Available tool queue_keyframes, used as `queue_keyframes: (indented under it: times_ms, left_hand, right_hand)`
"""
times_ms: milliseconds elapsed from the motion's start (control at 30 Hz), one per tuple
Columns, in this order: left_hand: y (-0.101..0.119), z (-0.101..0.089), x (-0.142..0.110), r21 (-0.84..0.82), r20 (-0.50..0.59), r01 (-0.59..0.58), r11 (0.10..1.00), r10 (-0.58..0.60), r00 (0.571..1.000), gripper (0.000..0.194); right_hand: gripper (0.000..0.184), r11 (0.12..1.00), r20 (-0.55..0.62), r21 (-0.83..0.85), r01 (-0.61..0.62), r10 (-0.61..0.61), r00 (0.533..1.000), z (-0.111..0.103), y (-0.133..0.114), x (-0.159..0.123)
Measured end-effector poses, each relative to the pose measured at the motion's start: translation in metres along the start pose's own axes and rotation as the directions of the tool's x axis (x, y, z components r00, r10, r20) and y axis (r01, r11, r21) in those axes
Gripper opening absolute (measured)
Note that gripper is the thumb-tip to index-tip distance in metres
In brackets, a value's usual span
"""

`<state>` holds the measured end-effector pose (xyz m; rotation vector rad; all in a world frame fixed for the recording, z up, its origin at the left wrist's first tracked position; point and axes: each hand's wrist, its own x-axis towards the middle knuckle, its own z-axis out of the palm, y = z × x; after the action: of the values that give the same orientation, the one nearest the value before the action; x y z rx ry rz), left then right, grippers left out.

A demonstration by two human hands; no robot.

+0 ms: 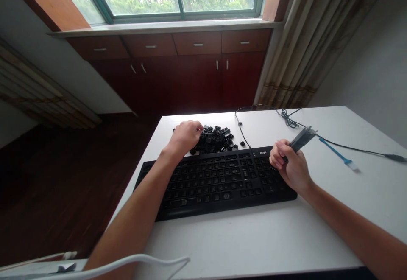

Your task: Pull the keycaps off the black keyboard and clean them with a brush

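Note:
A black keyboard [203,178] with its keycaps off lies across the white table, its bare key sockets showing. Just behind it is a heap of loose black keycaps [216,139]. My left hand [187,135] is at the left side of this heap, fingers curled together; what they pinch, if anything, is hidden. Over the keyboard's right end, my right hand [292,165] is closed around a flat grey brush [302,139], its pale, frayed-looking end pointing up and right. My left forearm crosses the keyboard's left part.
A blue-handled small brush [337,152] lies on the right of the table [241,237]. The keyboard's black cable [288,119] runs behind, coiled in one spot. A white cord [136,259] crosses the near left corner. Cabinets [197,76] stand beyond the table.

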<state>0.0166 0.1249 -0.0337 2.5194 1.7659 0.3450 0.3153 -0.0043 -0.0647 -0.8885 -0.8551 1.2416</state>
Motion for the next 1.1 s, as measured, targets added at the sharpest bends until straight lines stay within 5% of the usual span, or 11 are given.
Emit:
queue_keyframes:
  times_ms: [167, 333, 533, 667, 767, 867, 1100]
  left_hand:
    - [0.002, 0.001, -0.001, -0.018, -0.014, -0.004, 1.000, 0.003, 1.000, 0.023]
    - [0.036, -0.009, -0.011, -0.098, -0.199, -0.130, 0.987, 0.109, 0.974, 0.025]
    - [0.105, -0.014, -0.042, -0.270, -0.220, -0.517, 0.812, 0.471, 0.854, 0.023]
    - [0.134, 0.002, -0.064, -0.314, -0.148, -0.622, 0.717, 0.611, 0.778, 0.020]
    - [0.143, 0.014, -0.074, -0.331, -0.102, -0.650, 0.684, 0.659, 0.745, 0.024]
    - [0.146, 0.022, -0.078, -0.344, -0.088, -0.662, 0.666, 0.680, 0.728, 0.028]
    - [0.149, 0.037, -0.084, -0.425, -0.110, -0.650, 0.630, 0.677, 0.728, 0.023]
  right_hand:
    - [0.040, 1.000, 0.007, -0.015, -0.003, 0.003, 1.000, 0.000, -0.001, 0.001]
    - [0.040, 1.000, -0.012, -0.013, -0.003, 0.003, 1.000, 0.001, 0.000, 0.001]
    - [0.026, 0.983, -0.037, -0.166, 0.083, -0.090, 0.995, -0.001, -0.002, 0.000]
    - [0.034, 0.976, -0.071, -0.181, 0.121, -0.135, 0.988, 0.002, -0.017, -0.004]
    - [0.022, 0.994, -0.099, -0.054, 0.090, -0.095, 0.991, 0.002, -0.029, -0.013]
    - [0.034, 0.998, -0.115, 0.031, 0.060, -0.056, 0.992, -0.003, -0.034, -0.025]
    - [0.022, 0.994, -0.077, -0.070, 0.087, -0.092, 0.993, -0.017, -0.020, -0.041]
